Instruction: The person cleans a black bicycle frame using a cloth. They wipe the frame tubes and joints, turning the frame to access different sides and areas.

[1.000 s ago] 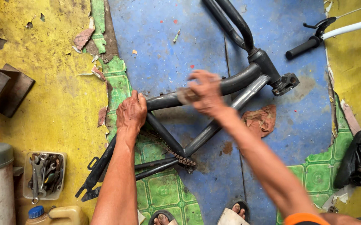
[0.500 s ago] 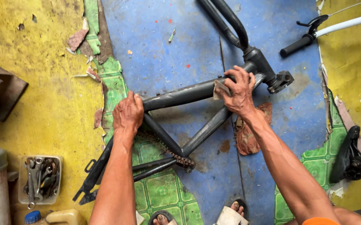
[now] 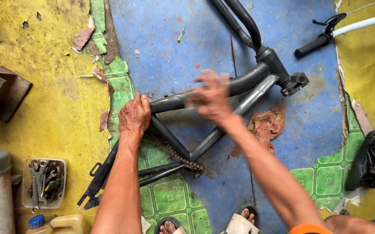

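Dark grey bicycle frame (image 3: 239,82) lies flat on the floor (image 3: 183,47). Left hand (image 3: 134,115) clamps the seat junction; right hand (image 3: 211,97), blurred, has slid back leftward along the top tube, grip indeterminate: rubbing continues.

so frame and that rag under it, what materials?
Bike frame: looks like metal tubing, dull dark grey paint, welded-looking joints. Rag: soft cloth, reddish-brown, crumpled and stained. Left hand grips the frame; right hand is blurred.
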`<state>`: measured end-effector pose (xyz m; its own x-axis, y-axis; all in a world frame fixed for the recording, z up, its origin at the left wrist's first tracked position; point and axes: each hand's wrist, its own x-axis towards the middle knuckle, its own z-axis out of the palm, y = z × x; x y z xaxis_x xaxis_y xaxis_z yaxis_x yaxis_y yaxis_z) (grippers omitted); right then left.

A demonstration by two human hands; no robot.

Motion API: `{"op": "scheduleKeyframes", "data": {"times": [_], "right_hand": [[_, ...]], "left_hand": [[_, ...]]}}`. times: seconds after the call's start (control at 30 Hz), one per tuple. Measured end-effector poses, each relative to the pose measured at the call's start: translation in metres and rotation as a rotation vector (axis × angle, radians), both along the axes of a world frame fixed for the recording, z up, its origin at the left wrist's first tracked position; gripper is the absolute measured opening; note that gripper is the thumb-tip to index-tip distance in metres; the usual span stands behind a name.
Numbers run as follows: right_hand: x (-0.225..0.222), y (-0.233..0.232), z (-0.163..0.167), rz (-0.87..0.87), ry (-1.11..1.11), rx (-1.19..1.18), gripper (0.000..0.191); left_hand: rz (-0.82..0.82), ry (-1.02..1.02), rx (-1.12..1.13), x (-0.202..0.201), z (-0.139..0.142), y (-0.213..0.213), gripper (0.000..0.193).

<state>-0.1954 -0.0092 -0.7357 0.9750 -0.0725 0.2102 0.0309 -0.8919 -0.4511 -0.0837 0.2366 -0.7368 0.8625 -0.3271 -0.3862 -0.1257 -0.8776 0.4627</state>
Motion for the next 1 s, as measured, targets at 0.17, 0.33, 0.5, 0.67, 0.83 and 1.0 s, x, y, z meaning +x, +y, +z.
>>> {"op": "scheduleKeyframes", "data": {"times": [0.17, 0.33, 0.5, 0.67, 0.83, 1.0], "right_hand": [[-0.030, -0.053, 0.007, -0.151, 0.077, -0.069, 0.024], [0.012, 0.050, -0.008, -0.059, -0.029, 0.080, 0.014], [0.021, 0.080, -0.016, -0.015, -0.015, 0.076, 0.022], [-0.030, -0.047, -0.007, -0.175, -0.047, -0.133, 0.024], [-0.043, -0.099, 0.010, -0.396, 0.114, -0.047, 0.028], [-0.003, 0.039, -0.012, -0.115, 0.040, 0.002, 0.025]], "left_hand": [[0.010, 0.005, 0.000, 0.001, -0.001, 0.000, 0.036], [0.024, 0.031, -0.003, 0.002, -0.003, 0.000, 0.035], [-0.012, -0.031, 0.001, 0.000, -0.006, 0.000, 0.036], [-0.009, -0.013, 0.025, -0.001, -0.007, -0.001, 0.035], [-0.011, -0.029, 0.041, -0.002, -0.005, -0.003, 0.035], [-0.010, -0.034, 0.035, -0.001, -0.002, -0.003, 0.036]]}}
